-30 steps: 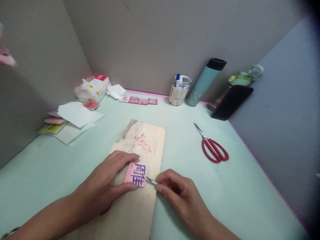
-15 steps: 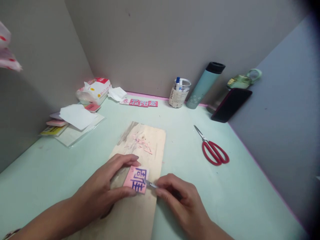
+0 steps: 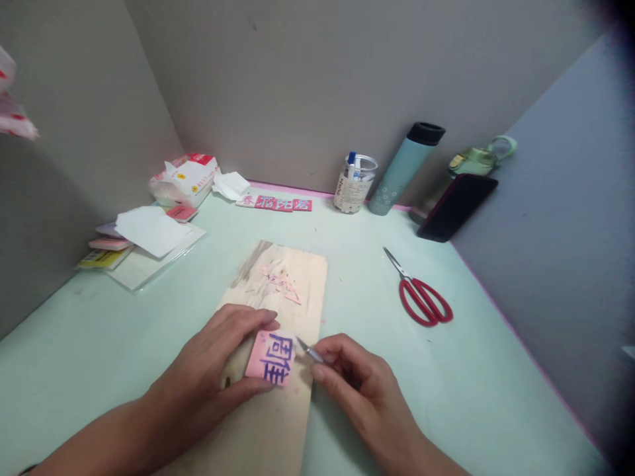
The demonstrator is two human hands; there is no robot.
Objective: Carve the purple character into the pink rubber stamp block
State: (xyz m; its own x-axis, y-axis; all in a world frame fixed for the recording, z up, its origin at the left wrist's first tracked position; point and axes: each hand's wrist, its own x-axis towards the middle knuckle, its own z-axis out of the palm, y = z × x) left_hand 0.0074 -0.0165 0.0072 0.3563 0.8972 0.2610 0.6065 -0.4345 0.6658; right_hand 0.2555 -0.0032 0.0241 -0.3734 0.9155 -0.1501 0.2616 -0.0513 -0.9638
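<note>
A pink square block (image 3: 258, 357) with dark purple characters lies on a pale wooden board (image 3: 282, 430). My left hand (image 3: 218, 360) grips the block between thumb and fingers at its left side. In my right hand (image 3: 354, 383) is a craft knife (image 3: 311, 353), pinched near its blade. The blade tip points up and left, close beside the block's upper right edge, with a small gap between them. Pink shavings (image 3: 282, 284) lie on the upper part of the board.
Red-handled scissors (image 3: 424, 301) lie to the right. Behind stand a pen jar (image 3: 353, 188), a teal bottle (image 3: 407, 168) and a phone (image 3: 456, 208). Carved pink blocks (image 3: 275, 203) line the back edge. Tissues (image 3: 186, 182) and papers (image 3: 153, 231) are at the left.
The knife blade has moved off the block's face to just beyond its right edge, and its tip now points more upward. My left hand still grips the block.
</note>
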